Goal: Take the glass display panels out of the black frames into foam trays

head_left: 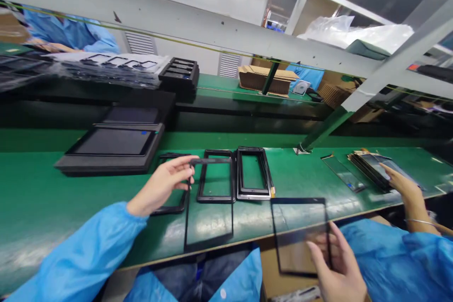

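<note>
The person's left hand (171,181) pinches the upper left corner of a thin black rectangular border (208,242), see-through in the middle, above a green worktop (85,193). The right hand (336,264) grips the right edge of a clear, faintly smoky panel (295,240), slimly bordered in black, at the worktop's front edge.

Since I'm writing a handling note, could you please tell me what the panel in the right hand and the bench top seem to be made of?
Panel: probably smooth glass, perhaps clear plastic; see-through inside a dark border.
Bench top: glossy green surface, perhaps rubber matting or laminate; it reflects light in soft patches.
</note>
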Motion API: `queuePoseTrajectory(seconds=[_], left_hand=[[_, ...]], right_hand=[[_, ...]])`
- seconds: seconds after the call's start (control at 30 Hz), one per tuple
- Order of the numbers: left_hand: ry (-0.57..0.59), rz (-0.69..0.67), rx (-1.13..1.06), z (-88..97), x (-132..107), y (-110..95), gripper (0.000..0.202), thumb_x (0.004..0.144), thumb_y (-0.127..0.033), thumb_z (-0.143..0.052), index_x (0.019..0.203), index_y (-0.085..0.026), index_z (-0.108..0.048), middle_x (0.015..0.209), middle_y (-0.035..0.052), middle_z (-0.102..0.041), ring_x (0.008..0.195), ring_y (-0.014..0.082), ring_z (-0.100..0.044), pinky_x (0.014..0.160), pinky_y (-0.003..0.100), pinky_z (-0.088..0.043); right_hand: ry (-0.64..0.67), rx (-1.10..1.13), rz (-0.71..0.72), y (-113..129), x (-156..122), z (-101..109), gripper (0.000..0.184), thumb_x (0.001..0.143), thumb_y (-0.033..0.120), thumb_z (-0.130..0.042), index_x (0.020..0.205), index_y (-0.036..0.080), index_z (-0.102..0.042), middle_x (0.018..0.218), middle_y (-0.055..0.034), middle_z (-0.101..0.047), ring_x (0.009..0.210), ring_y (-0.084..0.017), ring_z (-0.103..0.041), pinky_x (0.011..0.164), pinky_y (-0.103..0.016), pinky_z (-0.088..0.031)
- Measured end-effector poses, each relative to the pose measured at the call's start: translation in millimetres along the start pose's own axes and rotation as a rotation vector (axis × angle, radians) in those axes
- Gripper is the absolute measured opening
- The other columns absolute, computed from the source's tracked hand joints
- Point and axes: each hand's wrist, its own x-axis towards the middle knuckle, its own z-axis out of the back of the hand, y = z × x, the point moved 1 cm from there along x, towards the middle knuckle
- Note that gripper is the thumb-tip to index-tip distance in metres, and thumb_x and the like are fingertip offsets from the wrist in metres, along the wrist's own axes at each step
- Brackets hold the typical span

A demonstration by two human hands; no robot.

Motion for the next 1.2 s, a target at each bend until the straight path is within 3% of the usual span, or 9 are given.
queuePoseTrajectory(seconds=[0.07, 0.13, 0.23, 0.33, 0.57, 0.8, 0.9, 1.07, 1.2], left_hand=[[0.057, 0.007, -0.086, -16.2, -24.7, 3.4, 0.051, 0.076, -0.035, -0.089, 0.124, -0.023, -0.079, 0.087, 0.0018, -0.070, 0.070, 0.0163, -0.071, 0.058, 0.025, -0.059], [0.099, -0.015, -0.109, -28.7, -43.1, 6.4, 0.048, 0.078, -0.030, -0.088, 0.125, -0.023, -0.080, 0.086, 0.0021, -0.072, 0.070, 0.0160, -0.071, 0.060, 0.024, -0.059], [0.094, -0.099, -0.073, -36.3, -60.6, 8.3, 0.042, 0.083, -0.024, -0.084, 0.125, -0.024, -0.081, 0.085, 0.0027, -0.075, 0.074, 0.0155, -0.070, 0.067, 0.024, -0.060], [0.077, -0.172, -0.036, -36.3, -69.6, 8.1, 0.038, 0.086, -0.023, -0.082, 0.124, -0.024, -0.082, 0.085, 0.0035, -0.076, 0.076, 0.0158, -0.069, 0.071, 0.024, -0.060], [0.084, -0.230, -0.039, -37.2, -78.8, 8.8, 0.032, 0.089, -0.028, -0.081, 0.121, -0.029, -0.084, 0.097, 0.0054, -0.072, 0.082, 0.0174, -0.067, 0.071, 0.024, -0.062], [0.087, -0.172, -0.023, -38.8, -84.1, 10.1, 0.033, 0.087, -0.031, -0.082, 0.120, -0.028, -0.085, 0.104, 0.0078, -0.072, 0.088, 0.0219, -0.069, 0.076, 0.030, -0.065], [0.082, -0.152, -0.054, -41.5, -85.4, 8.4, 0.032, 0.086, -0.026, -0.083, 0.118, -0.029, -0.086, 0.106, 0.0075, -0.075, 0.090, 0.0211, -0.069, 0.076, 0.028, -0.064], [0.130, -0.069, -0.222, -46.6, -86.2, 9.7, 0.037, 0.083, -0.026, -0.088, 0.120, -0.028, -0.085, 0.090, 0.0056, -0.077, 0.073, 0.0152, -0.066, 0.065, 0.023, -0.060], [0.134, -0.019, -0.284, -47.6, -85.8, 15.6, 0.044, 0.081, -0.032, -0.091, 0.124, -0.025, -0.083, 0.086, 0.0062, -0.076, 0.073, 0.0166, -0.068, 0.062, 0.024, -0.061]], right_hand=[[0.217, 0.194, -0.118, 14.5, -25.1, -26.3, 0.076, 0.073, 0.046, -0.094, 0.140, 0.023, -0.068, 0.093, -0.0089, -0.077, 0.082, -0.028, -0.076, 0.078, -0.041, -0.064], [0.361, 0.360, -0.219, 29.2, -47.8, -52.0, 0.071, 0.073, 0.044, -0.095, 0.136, 0.023, -0.071, 0.093, -0.0061, -0.075, 0.085, -0.025, -0.074, 0.069, -0.032, -0.063], [0.419, 0.500, -0.332, 49.7, -72.1, -80.2, 0.069, 0.075, 0.044, -0.094, 0.138, 0.025, -0.071, 0.093, -0.0039, -0.071, 0.071, -0.017, -0.065, 0.049, -0.022, -0.050], [0.447, 0.539, -0.382, 63.8, -83.5, -94.2, 0.070, 0.075, 0.044, -0.095, 0.138, 0.025, -0.072, 0.090, -0.0016, -0.067, 0.061, -0.013, -0.056, 0.044, -0.020, -0.044], [0.487, 0.549, -0.373, 72.0, -88.7, -102.5, 0.068, 0.076, 0.043, -0.095, 0.137, 0.025, -0.071, 0.090, -0.0004, -0.064, 0.063, -0.012, -0.055, 0.046, -0.019, -0.046], [0.477, 0.545, -0.350, 71.7, -91.0, -103.0, 0.066, 0.080, 0.042, -0.092, 0.140, 0.025, -0.070, 0.092, -0.0020, -0.065, 0.065, -0.014, -0.057, 0.048, -0.021, -0.047], [0.475, 0.518, -0.299, 67.7, -91.6, -104.7, 0.066, 0.082, 0.041, -0.090, 0.142, 0.025, -0.068, 0.093, -0.0020, -0.067, 0.067, -0.015, -0.058, 0.051, -0.022, -0.049], [0.442, 0.477, -0.286, 65.7, -98.2, -106.3, 0.063, 0.086, 0.039, -0.087, 0.145, 0.029, -0.066, 0.099, -0.0019, -0.069, 0.076, -0.016, -0.062, 0.064, -0.025, -0.056], [0.434, 0.416, -0.283, 69.1, -104.4, -106.2, 0.066, 0.087, 0.042, -0.085, 0.148, 0.030, -0.064, 0.099, -0.0027, -0.070, 0.080, -0.017, -0.064, 0.068, -0.027, -0.058]])
